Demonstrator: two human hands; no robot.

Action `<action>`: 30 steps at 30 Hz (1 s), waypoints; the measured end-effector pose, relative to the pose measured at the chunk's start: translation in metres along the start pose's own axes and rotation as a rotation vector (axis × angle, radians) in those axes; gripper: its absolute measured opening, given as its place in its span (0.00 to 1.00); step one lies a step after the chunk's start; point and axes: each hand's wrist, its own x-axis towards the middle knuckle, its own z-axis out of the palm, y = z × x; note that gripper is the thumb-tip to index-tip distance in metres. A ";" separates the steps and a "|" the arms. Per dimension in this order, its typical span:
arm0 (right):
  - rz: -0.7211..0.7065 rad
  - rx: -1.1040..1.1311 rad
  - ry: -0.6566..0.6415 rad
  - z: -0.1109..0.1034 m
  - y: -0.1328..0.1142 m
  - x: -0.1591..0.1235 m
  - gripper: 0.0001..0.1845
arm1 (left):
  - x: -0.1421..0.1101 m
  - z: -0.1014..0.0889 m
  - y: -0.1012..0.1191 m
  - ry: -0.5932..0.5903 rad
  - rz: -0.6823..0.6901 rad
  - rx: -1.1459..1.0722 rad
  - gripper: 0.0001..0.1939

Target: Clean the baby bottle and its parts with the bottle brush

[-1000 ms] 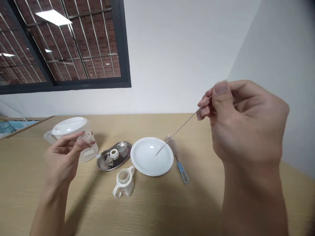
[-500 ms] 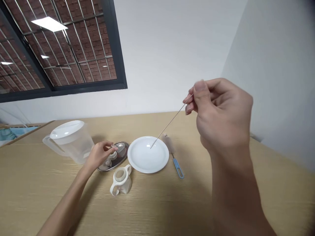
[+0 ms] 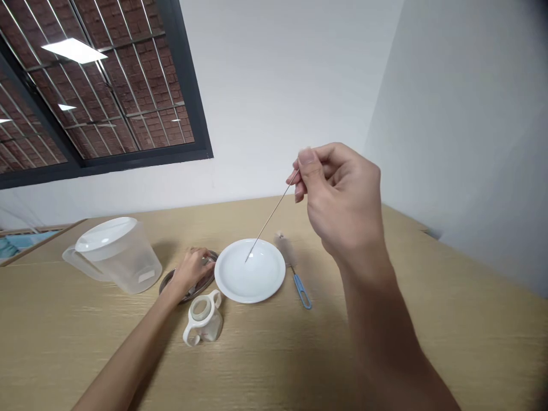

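My right hand (image 3: pixel 338 200) is raised above the table and pinches the top of a thin metal rod (image 3: pixel 269 220) that slants down toward a white plate (image 3: pixel 250 273). My left hand (image 3: pixel 192 268) is stretched out and rests over a small steel tray (image 3: pixel 169 279), covering most of it; what its fingers touch is hidden. A cream two-handled cup part (image 3: pixel 202 324) lies just in front of the tray.
A clear plastic jug with a white lid (image 3: pixel 115 254) stands left of the tray. A small brush with a blue handle (image 3: pixel 295 274) lies right of the plate. White walls close the table's far and right sides; a window is at upper left.
My left hand carried a small clear piece down from near the jug to the steel tray and now lies over it. My right hand with the rod drifted left.
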 end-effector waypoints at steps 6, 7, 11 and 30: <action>0.003 -0.018 0.000 0.001 0.000 0.000 0.18 | -0.004 0.001 -0.003 0.046 0.052 0.003 0.17; 0.002 -0.018 -0.002 0.001 0.000 0.000 0.18 | -0.006 0.000 -0.003 0.058 0.061 -0.006 0.18; -0.010 -0.068 -0.022 0.003 0.001 -0.001 0.17 | -0.016 -0.008 -0.002 0.167 0.077 -0.059 0.19; 0.470 -0.358 -0.322 0.025 0.121 -0.047 0.21 | -0.070 -0.029 -0.019 0.599 0.141 -0.483 0.32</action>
